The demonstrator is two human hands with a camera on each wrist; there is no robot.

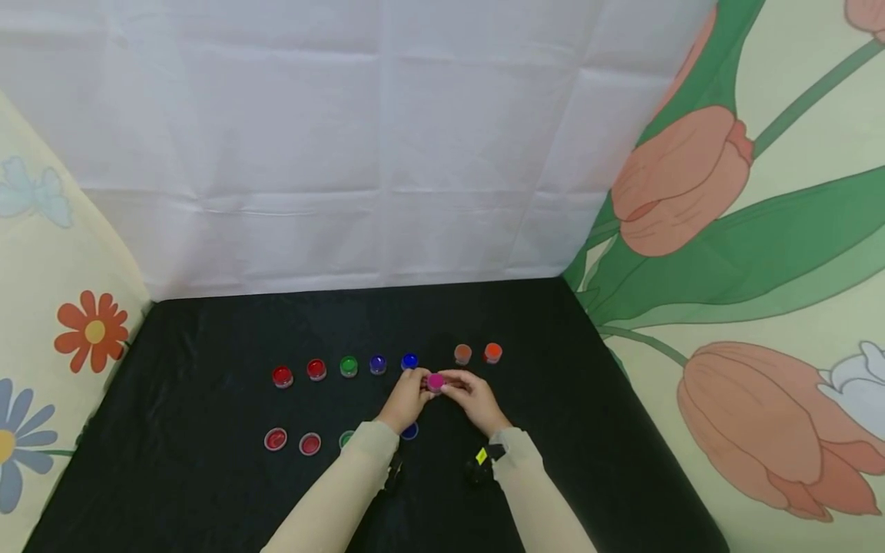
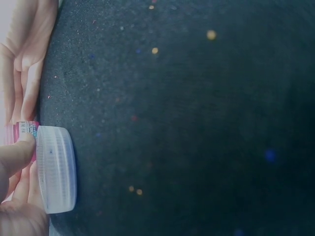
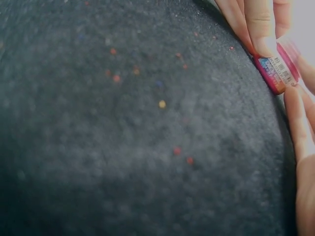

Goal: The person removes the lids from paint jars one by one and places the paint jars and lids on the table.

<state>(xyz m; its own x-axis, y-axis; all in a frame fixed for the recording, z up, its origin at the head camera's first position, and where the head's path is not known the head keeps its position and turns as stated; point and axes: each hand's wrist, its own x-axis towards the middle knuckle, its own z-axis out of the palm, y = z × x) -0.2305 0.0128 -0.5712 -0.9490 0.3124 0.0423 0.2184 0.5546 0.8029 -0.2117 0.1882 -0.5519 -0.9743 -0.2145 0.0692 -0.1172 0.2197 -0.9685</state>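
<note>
Pink pot (image 1: 435, 382), one: squat, round, with a printed label (image 3: 281, 70); located between the two hands, right of the far row's blue pot (image 1: 410, 360) and left of its peach pot (image 1: 462, 354). Whether it touches the black cloth (image 1: 207, 384) cannot be told.

Left hand (image 1: 403, 401): pinches the pot from the left.
Right hand (image 1: 477, 401): pinches it from the right.

Governing relation: pot directly between the fingertips, neither hand clearly nearer; no marked long axis, pink face turned up toward the head view.

Far row, remainder: two red pots (image 1: 316, 370), green pot (image 1: 349, 366) and indigo pot (image 1: 377, 364), left; orange pot (image 1: 493, 353), far right.

Near row, pale-rimmed: two red rounds (image 1: 275, 439); green round (image 1: 346, 438), partly behind the left sleeve (image 1: 339, 488); blue round (image 1: 411, 432), beside the left wrist.
</note>
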